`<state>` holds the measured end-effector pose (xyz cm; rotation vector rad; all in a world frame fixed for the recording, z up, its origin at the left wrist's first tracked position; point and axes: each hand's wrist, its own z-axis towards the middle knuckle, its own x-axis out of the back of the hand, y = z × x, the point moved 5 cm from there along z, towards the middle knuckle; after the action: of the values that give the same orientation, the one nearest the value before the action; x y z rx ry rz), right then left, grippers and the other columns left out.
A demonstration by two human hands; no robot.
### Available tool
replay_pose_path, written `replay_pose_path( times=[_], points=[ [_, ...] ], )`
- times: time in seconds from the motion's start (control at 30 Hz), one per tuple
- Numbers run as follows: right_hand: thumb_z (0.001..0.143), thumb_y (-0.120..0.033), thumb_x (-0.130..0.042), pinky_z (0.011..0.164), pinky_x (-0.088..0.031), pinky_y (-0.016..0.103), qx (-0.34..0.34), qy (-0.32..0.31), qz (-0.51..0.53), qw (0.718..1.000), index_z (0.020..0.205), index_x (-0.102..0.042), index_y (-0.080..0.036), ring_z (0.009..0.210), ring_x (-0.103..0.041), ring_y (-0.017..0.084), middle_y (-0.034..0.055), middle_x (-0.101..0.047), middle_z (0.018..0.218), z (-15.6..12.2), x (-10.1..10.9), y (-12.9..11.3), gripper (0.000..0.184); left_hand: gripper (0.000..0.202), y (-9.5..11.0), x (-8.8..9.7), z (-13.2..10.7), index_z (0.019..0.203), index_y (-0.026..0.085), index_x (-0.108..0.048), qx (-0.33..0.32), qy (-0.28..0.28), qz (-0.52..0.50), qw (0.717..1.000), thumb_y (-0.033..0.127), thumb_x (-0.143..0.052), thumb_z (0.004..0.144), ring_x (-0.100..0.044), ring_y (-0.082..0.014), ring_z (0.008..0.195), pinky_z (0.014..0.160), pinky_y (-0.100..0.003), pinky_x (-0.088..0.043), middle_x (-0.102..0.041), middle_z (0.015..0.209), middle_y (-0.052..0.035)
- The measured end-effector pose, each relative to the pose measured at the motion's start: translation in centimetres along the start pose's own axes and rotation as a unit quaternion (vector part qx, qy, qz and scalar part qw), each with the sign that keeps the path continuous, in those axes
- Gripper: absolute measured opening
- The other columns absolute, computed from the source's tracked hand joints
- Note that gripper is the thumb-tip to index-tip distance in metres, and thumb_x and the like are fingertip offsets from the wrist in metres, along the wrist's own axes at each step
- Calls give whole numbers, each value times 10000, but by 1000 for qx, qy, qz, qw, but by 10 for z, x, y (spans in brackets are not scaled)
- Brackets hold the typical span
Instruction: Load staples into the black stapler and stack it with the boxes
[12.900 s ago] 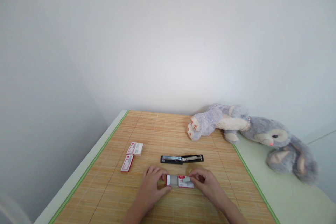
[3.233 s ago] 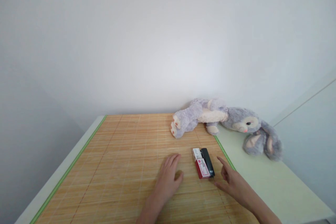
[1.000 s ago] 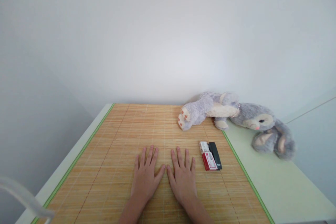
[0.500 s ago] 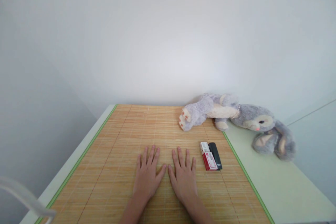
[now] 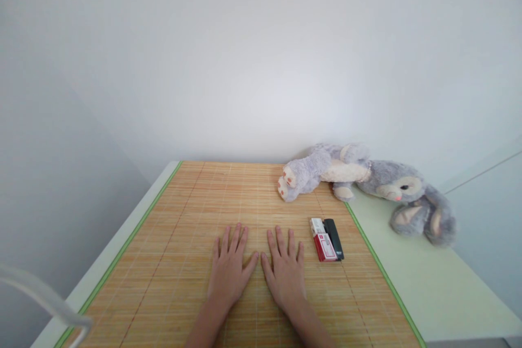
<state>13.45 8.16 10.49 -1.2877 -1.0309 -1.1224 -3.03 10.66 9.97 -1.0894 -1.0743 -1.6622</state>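
Observation:
My left hand lies palm down on a bamboo mat, fingers spread and holding nothing. Beside it, my right hand rests flat on the same mat, also open, the two thumbs pointing toward each other with a small gap between. To the right of my right hand sit a red and white box and a smaller white box just behind it. A black stapler lies against their right side. Neither hand touches these things.
A grey plush rabbit lies on its side along the wall, its head and ears on the pale green tabletop right of the mat. A white curved tube or cable crosses the lower left corner.
Both hands stay flat in place. The view has shifted very slightly, so the boxes, stapler and plush rabbit appear a little higher.

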Motion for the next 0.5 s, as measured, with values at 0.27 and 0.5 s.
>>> replay_pose_path(
  times=[0.27, 0.5],
  points=[
    [1046, -582, -302, 1248, 8, 629, -3, 3, -2, 1000, 1631, -179, -357, 1593, 36, 330, -33, -76, 1725, 1, -3, 2, 639, 684, 1, 0, 0, 1621, 318, -271, 0, -8, -9, 1000, 501, -462, 990, -132, -332, 1587, 1267, -585, -115, -248, 1705, -19],
    [1040, -610, -293, 1246, -17, 638, 0, 9, 2, 1000, 1633, -163, -369, 1593, 29, 341, -41, -56, 1724, 1, -5, 3, 653, 624, 1, 15, 5, 1555, 290, -408, 55, -53, -191, 979, 444, -532, 963, -157, -346, 1573, 1280, -570, -40, -340, 1670, -50]
  ],
)
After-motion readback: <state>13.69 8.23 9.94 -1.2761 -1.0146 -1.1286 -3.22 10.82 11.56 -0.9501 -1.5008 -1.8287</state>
